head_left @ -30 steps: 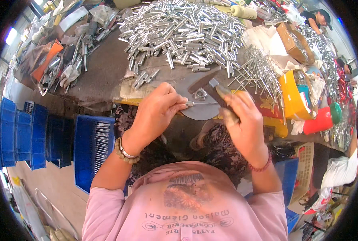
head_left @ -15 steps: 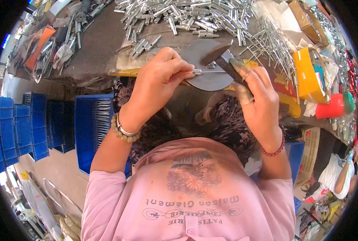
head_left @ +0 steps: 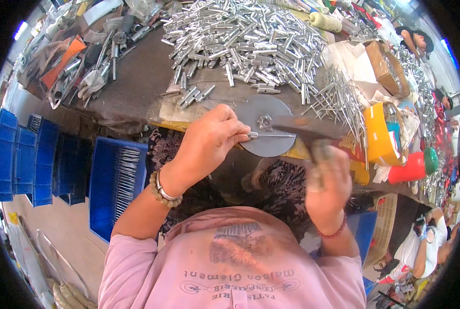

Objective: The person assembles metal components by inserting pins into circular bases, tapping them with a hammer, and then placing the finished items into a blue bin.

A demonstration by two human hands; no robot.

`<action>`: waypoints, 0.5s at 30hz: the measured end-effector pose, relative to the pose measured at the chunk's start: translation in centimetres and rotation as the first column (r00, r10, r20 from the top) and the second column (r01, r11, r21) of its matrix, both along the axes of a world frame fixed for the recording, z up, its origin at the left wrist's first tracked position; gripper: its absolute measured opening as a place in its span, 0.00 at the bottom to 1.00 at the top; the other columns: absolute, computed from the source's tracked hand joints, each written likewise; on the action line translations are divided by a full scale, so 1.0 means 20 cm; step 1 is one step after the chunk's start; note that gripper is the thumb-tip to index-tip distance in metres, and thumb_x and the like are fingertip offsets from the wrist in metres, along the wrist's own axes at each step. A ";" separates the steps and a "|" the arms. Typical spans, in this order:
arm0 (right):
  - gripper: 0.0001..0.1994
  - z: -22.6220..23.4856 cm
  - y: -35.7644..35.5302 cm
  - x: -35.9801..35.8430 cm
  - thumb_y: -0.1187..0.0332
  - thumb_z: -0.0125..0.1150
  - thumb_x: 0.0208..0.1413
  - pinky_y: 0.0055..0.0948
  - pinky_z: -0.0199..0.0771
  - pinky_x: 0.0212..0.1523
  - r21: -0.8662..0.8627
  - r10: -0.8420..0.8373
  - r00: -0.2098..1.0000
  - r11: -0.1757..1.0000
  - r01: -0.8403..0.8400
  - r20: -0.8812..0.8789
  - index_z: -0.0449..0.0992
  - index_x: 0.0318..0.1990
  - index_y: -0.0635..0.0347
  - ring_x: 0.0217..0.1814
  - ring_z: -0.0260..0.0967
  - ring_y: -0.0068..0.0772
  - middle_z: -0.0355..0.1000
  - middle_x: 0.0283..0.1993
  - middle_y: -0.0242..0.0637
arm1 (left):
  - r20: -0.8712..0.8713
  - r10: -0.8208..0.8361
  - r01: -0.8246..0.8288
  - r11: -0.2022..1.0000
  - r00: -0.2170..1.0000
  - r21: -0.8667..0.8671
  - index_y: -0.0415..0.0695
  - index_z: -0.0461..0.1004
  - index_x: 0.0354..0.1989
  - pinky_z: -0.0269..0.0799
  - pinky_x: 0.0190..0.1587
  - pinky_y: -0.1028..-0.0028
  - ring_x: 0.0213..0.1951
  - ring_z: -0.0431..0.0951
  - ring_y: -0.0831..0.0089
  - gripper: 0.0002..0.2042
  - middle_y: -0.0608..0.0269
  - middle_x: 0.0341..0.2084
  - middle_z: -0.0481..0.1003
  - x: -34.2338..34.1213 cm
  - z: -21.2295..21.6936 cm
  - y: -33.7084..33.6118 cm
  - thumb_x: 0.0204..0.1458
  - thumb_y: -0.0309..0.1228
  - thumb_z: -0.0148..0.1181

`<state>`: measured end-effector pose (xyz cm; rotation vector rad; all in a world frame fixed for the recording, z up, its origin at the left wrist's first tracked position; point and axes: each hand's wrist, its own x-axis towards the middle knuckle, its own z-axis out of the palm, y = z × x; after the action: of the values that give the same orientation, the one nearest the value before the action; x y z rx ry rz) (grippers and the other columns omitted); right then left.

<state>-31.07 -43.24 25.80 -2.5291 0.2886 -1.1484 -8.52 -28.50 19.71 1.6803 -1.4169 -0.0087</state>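
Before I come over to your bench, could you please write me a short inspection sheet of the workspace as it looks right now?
Surface: dark bench, with a grey disc at its near edge.
Job's things: a small metal tube with a thin rod pointing right over the disc; a hammer, blurred.
Clutter: heaped metal tubes, loose thin rods, yellow box, red container, cardboard box.
Hands: left hand pinches the small tube; right hand, blurred, grips the hammer.
Cables: nothing seen.
Surroundings: stacked blue bins at far left, a blue bin of rods nearer, other people at right.
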 end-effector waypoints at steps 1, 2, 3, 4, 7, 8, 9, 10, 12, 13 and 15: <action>0.24 -0.04 -0.01 -0.01 0.82 0.67 0.56 0.42 0.82 0.41 -0.020 0.050 0.977 0.998 -0.055 -0.209 0.81 0.62 0.57 0.43 0.81 0.48 0.78 0.48 0.39 | -0.018 -0.012 0.012 1.000 1.000 -0.010 0.42 0.85 0.43 0.76 0.38 0.65 0.37 0.80 0.59 0.11 0.58 0.34 0.76 0.00 0.00 0.00 0.52 0.19 0.75; 0.25 -0.07 -0.02 -0.01 0.81 0.66 0.56 0.43 0.82 0.41 -0.028 0.090 0.907 0.993 -0.112 -0.411 0.81 0.63 0.56 0.43 0.81 0.48 0.77 0.47 0.39 | -0.016 -0.016 0.015 1.000 1.000 -0.015 0.42 0.85 0.43 0.76 0.38 0.65 0.37 0.80 0.59 0.11 0.58 0.34 0.76 -0.01 -0.01 0.00 0.52 0.19 0.75; 0.25 -0.09 -0.04 0.00 0.81 0.66 0.57 0.45 0.81 0.41 -0.011 0.095 0.913 0.994 -0.109 -0.397 0.80 0.64 0.55 0.43 0.79 0.49 0.75 0.45 0.39 | -0.056 0.001 0.000 1.000 0.998 0.008 0.42 0.85 0.43 0.76 0.38 0.66 0.37 0.80 0.59 0.10 0.58 0.34 0.76 -0.01 -0.02 0.00 0.53 0.19 0.74; 0.25 -0.08 -0.04 0.01 0.81 0.66 0.57 0.45 0.81 0.41 -0.015 0.095 0.914 0.994 -0.109 -0.394 0.80 0.64 0.55 0.43 0.79 0.49 0.75 0.45 0.39 | -0.096 0.018 -0.015 0.999 0.995 0.032 0.42 0.84 0.42 0.76 0.38 0.66 0.36 0.80 0.59 0.09 0.58 0.34 0.76 -0.01 -0.02 -0.01 0.54 0.19 0.74; 0.24 -0.06 -0.07 0.05 0.80 0.65 0.57 0.45 0.81 0.44 0.142 0.110 0.931 0.988 -0.063 -0.349 0.80 0.63 0.55 0.44 0.78 0.50 0.73 0.44 0.40 | -0.088 -0.003 0.005 1.000 0.996 0.023 0.42 0.85 0.42 0.76 0.38 0.68 0.36 0.80 0.62 0.09 0.58 0.34 0.76 0.00 0.00 -0.01 0.54 0.20 0.74; 0.24 -0.06 -0.10 0.06 0.79 0.66 0.58 0.45 0.80 0.45 0.241 0.136 0.945 0.968 -0.064 -0.297 0.80 0.63 0.55 0.44 0.77 0.51 0.73 0.43 0.42 | -0.087 -0.005 0.007 1.000 0.996 0.023 0.42 0.85 0.42 0.76 0.38 0.68 0.36 0.80 0.62 0.09 0.58 0.34 0.76 0.00 0.01 -0.01 0.54 0.20 0.74; 0.24 -0.06 -0.13 0.08 0.79 0.66 0.58 0.45 0.80 0.46 0.339 0.160 0.957 0.938 -0.071 -0.240 0.80 0.63 0.56 0.44 0.76 0.52 0.72 0.43 0.43 | -0.051 0.005 -0.004 0.999 0.999 0.033 0.42 0.85 0.40 0.76 0.38 0.64 0.36 0.81 0.58 0.07 0.58 0.34 0.76 0.00 0.02 -0.01 0.54 0.23 0.74; 0.24 -0.05 -0.16 0.10 0.79 0.66 0.58 0.45 0.80 0.46 0.340 0.159 0.958 0.938 -0.071 -0.238 0.80 0.63 0.56 0.44 0.76 0.52 0.72 0.43 0.43 | -0.016 0.016 -0.015 0.999 1.000 0.042 0.43 0.84 0.38 0.76 0.38 0.61 0.37 0.81 0.54 0.06 0.57 0.34 0.77 -0.01 0.02 -0.01 0.54 0.25 0.74; 0.24 -0.05 -0.20 0.12 0.79 0.68 0.56 0.45 0.79 0.49 0.108 0.034 0.918 0.994 0.010 -0.395 0.81 0.62 0.58 0.47 0.76 0.51 0.72 0.44 0.43 | -0.032 0.020 -0.018 0.998 0.999 0.055 0.43 0.85 0.39 0.76 0.38 0.61 0.37 0.81 0.55 0.06 0.57 0.35 0.77 -0.01 0.03 0.00 0.54 0.25 0.75; 0.24 -0.05 -0.19 0.12 0.79 0.68 0.56 0.45 0.79 0.49 0.110 0.033 0.919 0.994 0.012 -0.393 0.81 0.62 0.58 0.47 0.76 0.51 0.72 0.44 0.43 | -0.051 0.025 -0.022 0.998 0.998 0.066 0.44 0.85 0.39 0.76 0.38 0.62 0.37 0.81 0.55 0.06 0.57 0.35 0.77 -0.01 0.04 0.01 0.54 0.26 0.75; 0.17 -0.02 -0.14 0.13 0.75 0.71 0.54 0.46 0.78 0.49 -0.108 -0.028 0.927 0.994 -0.013 -0.374 0.82 0.53 0.58 0.49 0.75 0.49 0.72 0.45 0.41 | -0.055 0.023 -0.019 0.997 0.998 0.077 0.44 0.86 0.42 0.76 0.39 0.65 0.37 0.80 0.60 0.08 0.59 0.35 0.76 -0.01 0.03 0.01 0.54 0.24 0.74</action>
<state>-28.55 -46.10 25.36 -2.8380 0.3380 -0.6884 -8.79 -28.24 20.26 1.7439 -1.3725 -0.0986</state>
